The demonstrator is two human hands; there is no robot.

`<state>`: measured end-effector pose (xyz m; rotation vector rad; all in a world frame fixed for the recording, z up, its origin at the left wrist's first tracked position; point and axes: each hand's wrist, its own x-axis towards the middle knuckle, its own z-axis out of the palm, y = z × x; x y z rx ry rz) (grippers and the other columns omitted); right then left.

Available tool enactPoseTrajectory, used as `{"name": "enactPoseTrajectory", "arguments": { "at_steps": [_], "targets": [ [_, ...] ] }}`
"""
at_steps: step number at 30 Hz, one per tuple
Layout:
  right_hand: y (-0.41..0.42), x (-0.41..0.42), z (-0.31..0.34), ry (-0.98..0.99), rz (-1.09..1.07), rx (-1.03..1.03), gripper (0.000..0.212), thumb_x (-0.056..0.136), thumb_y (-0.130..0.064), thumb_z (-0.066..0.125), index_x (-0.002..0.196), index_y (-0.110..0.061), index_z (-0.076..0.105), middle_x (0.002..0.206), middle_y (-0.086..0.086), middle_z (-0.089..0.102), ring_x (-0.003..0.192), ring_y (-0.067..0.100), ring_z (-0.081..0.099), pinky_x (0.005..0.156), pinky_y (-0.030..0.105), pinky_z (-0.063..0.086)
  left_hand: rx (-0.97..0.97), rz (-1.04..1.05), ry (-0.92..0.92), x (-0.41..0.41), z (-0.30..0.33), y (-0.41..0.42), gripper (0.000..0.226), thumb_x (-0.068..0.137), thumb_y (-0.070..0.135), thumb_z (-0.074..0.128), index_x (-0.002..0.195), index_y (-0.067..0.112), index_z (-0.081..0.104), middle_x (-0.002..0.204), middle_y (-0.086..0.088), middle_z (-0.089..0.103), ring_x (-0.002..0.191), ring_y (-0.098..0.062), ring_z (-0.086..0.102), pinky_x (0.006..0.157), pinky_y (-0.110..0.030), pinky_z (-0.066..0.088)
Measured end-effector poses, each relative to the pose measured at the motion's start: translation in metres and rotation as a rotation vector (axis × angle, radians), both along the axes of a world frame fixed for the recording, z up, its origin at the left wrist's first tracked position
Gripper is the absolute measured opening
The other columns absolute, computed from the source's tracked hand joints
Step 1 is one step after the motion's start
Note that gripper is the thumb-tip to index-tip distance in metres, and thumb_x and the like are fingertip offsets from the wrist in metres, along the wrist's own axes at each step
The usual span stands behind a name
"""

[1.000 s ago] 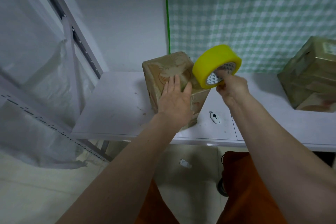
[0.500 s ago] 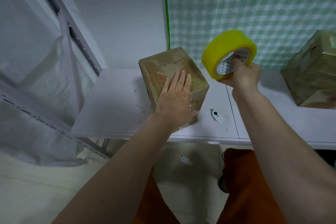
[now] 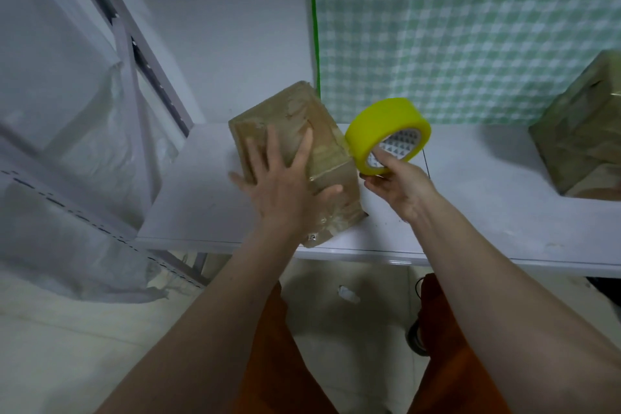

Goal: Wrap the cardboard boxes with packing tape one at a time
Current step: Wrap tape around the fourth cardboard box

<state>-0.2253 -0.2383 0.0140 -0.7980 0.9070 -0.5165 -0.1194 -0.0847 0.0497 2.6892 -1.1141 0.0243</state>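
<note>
Cardboard box (image 3: pixel 322 144), glossy with tape, under flat left hand (image 3: pixel 285 191).

A single wide-angle view from a camera worn on the person's head, looking forward and steeply down. It sits close above a white table (image 3: pixel 487 212), whose near edge crosses the middle of the frame. Both forearms enter from 6 o'clock and reach toward the centre. The person's lap and the floor fill the bottom. A checked green curtain (image 3: pixel 470 27) hangs at 1 o'clock and a metal shelf frame (image 3: pixel 134 54) slants at 10 o'clock. Straight lines bow near the frame edges.
</note>
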Motion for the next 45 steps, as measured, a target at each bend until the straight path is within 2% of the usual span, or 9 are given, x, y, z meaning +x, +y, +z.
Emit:
{"name": "enactPoseTrajectory", "arguments": {
  "at_steps": [6, 12, 16, 21, 25, 31, 34, 42, 45],
  "targets": [
    [0.029, 0.029, 0.019, -0.074, 0.097, -0.114, 0.020, 0.086, -0.019, 0.067, 0.104, -0.011, 0.063, 0.112, 0.016, 0.069, 0.102, 0.029, 0.065, 0.098, 0.041, 0.049, -0.213, 0.127, 0.158, 0.020, -0.008, 0.028, 0.104, 0.065, 0.080, 0.059, 0.148, 0.052, 0.003, 0.161, 0.002, -0.007, 0.145, -0.034, 0.001, 0.106, -0.066, 0.023],
    [0.030, 0.033, 0.060, 0.080, 0.075, -0.512, 0.004, 0.086, -0.026, 0.068, 0.089, -0.023, 0.066, 0.093, -0.001, 0.073, 0.090, 0.016, 0.069, 0.086, 0.035, 0.056, -0.635, 0.139, 0.281, 0.002, -0.032, 0.019, 0.103, 0.068, 0.079, 0.052, 0.152, 0.041, 0.006, 0.160, -0.007, 0.005, 0.143, -0.030, 0.008, 0.110, -0.045, 0.018],
    [0.042, 0.034, 0.052, 0.204, 0.052, -0.648, 0.008, 0.087, -0.020, 0.065, 0.093, -0.016, 0.069, 0.098, 0.005, 0.073, 0.088, 0.017, 0.068, 0.084, 0.034, 0.055, -0.680, 0.024, 0.452, 0.004, -0.056, 0.019, 0.093, 0.076, 0.064, 0.058, 0.152, 0.038, 0.011, 0.153, -0.010, 0.026, 0.139, -0.027, 0.026, 0.111, -0.036, 0.024],
    [0.084, 0.053, 0.013, 0.229, 0.152, -0.703, 0.014, 0.092, -0.011, 0.056, 0.103, -0.009, 0.064, 0.095, 0.007, 0.068, 0.089, 0.019, 0.064, 0.074, 0.025, 0.050, -0.565, 0.100, 0.446, 0.024, -0.081, 0.043, 0.078, 0.073, 0.039, 0.081, 0.139, 0.018, 0.046, 0.139, -0.012, 0.042, 0.131, -0.030, 0.038, 0.107, -0.043, 0.038],
    [0.091, 0.066, -0.009, 0.348, 0.210, -0.725, 0.013, 0.091, -0.011, 0.054, 0.105, -0.012, 0.056, 0.102, 0.009, 0.064, 0.098, 0.027, 0.061, 0.086, 0.044, 0.050, -0.345, 0.146, 0.389, 0.030, -0.097, 0.063, 0.085, 0.075, 0.052, 0.075, 0.145, 0.024, 0.037, 0.152, -0.010, 0.030, 0.140, -0.032, 0.020, 0.112, -0.051, 0.028],
    [0.055, 0.058, 0.001, 0.472, 0.130, -0.781, 0.024, 0.091, -0.010, 0.054, 0.114, -0.005, 0.062, 0.111, 0.011, 0.064, 0.105, 0.029, 0.059, 0.091, 0.042, 0.049, -0.171, 0.128, 0.337, 0.032, -0.098, 0.065, 0.072, 0.083, 0.066, 0.055, 0.145, 0.051, 0.024, 0.161, -0.007, 0.010, 0.147, -0.031, 0.001, 0.117, -0.054, 0.011],
    [0.020, 0.036, 0.007, 0.580, -0.009, -0.804, 0.023, 0.090, -0.005, 0.050, 0.109, 0.001, 0.061, 0.111, 0.019, 0.063, 0.100, 0.031, 0.059, 0.080, 0.039, 0.047, -0.121, 0.104, 0.321, 0.031, -0.098, 0.066, 0.073, 0.084, 0.066, 0.052, 0.146, 0.056, 0.014, 0.162, -0.006, 0.004, 0.148, -0.029, -0.006, 0.118, -0.055, 0.007],
    [0.019, 0.036, -0.008, 0.449, -0.087, -0.591, 0.031, 0.086, -0.004, 0.064, 0.117, -0.004, 0.062, 0.114, 0.015, 0.065, 0.103, 0.026, 0.062, 0.091, 0.038, 0.051, 0.037, -0.151, 0.005, 0.017, -0.074, 0.039, 0.086, 0.096, 0.046, 0.049, 0.153, 0.010, -0.005, 0.162, -0.009, -0.009, 0.149, -0.022, -0.013, 0.121, -0.039, -0.009],
    [0.018, 0.036, -0.006, 0.433, -0.058, -0.618, 0.035, 0.088, -0.005, 0.061, 0.123, -0.002, 0.057, 0.117, 0.011, 0.062, 0.104, 0.024, 0.060, 0.088, 0.034, 0.049, 0.075, -0.241, 0.042, 0.005, -0.076, 0.020, 0.098, 0.094, 0.045, 0.054, 0.150, 0.003, -0.015, 0.161, -0.012, -0.013, 0.149, -0.022, -0.013, 0.120, -0.033, -0.010]
  ]
}}
